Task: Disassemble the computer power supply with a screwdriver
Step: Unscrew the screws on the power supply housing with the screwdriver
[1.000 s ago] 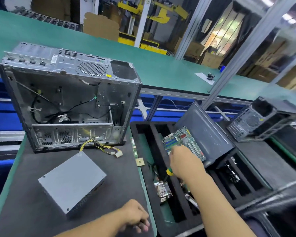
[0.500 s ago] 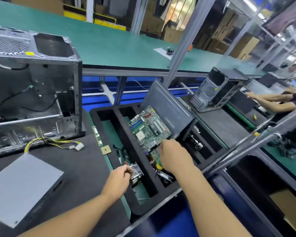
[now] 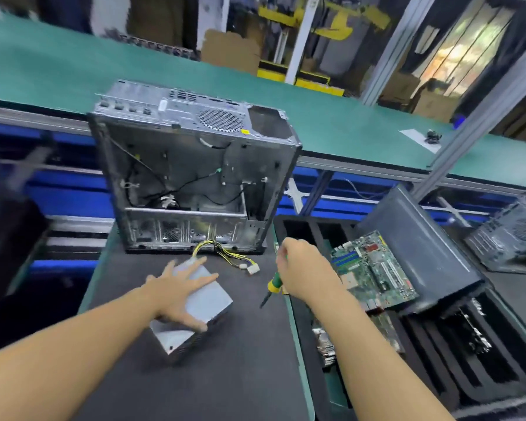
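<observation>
The grey metal power supply [image 3: 205, 302] lies on the black mat [image 3: 234, 369] in front of the open computer case [image 3: 195, 183]. Its yellow and black cable bundle [image 3: 225, 256] trails toward the case. My left hand [image 3: 176, 293] lies spread flat over the power supply's top, fingers straight. My right hand [image 3: 304, 268] grips a screwdriver [image 3: 272, 288] with a green and yellow handle, its dark shaft pointing down and left above the mat, to the right of the power supply.
A black foam tray [image 3: 431, 360] with slots stands to the right, holding a green motherboard [image 3: 374, 268], a grey case panel [image 3: 416, 244] and a heatsink [image 3: 324, 344]. A green conveyor [image 3: 346, 129] runs behind. Another case [image 3: 510, 238] sits far right.
Both hands have left the foam tray and come left over the mat. My left hand now lies on the power supply. My right hand has brought the screwdriver out of the tray.
</observation>
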`<move>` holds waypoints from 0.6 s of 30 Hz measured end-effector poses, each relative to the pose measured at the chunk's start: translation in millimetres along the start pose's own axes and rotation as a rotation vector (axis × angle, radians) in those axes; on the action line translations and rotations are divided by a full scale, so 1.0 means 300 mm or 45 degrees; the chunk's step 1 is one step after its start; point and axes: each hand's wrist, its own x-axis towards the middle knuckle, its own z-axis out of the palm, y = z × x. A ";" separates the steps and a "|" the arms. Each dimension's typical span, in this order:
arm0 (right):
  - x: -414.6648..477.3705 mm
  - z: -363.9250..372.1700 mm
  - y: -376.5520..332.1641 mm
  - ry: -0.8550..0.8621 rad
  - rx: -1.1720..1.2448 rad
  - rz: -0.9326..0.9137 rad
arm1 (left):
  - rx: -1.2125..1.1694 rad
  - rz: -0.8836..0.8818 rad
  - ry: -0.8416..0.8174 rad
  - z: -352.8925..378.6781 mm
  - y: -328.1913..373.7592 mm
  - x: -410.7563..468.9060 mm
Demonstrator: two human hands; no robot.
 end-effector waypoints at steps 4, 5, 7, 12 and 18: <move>0.027 0.018 -0.074 -0.043 -0.029 -0.069 | -0.161 -0.196 0.086 0.012 0.037 -0.018; 0.030 0.022 -0.082 -0.044 -0.031 -0.075 | -0.235 -0.279 0.082 0.013 0.061 -0.017; 0.032 0.027 -0.093 -0.032 -0.034 -0.090 | -0.388 -0.453 0.103 0.033 0.119 -0.008; 0.029 0.012 -0.085 0.025 -0.015 -0.079 | -0.751 -0.856 0.145 -0.014 0.220 0.031; 0.020 0.005 -0.065 0.043 -0.012 -0.144 | -0.333 -0.395 0.563 0.044 0.231 0.060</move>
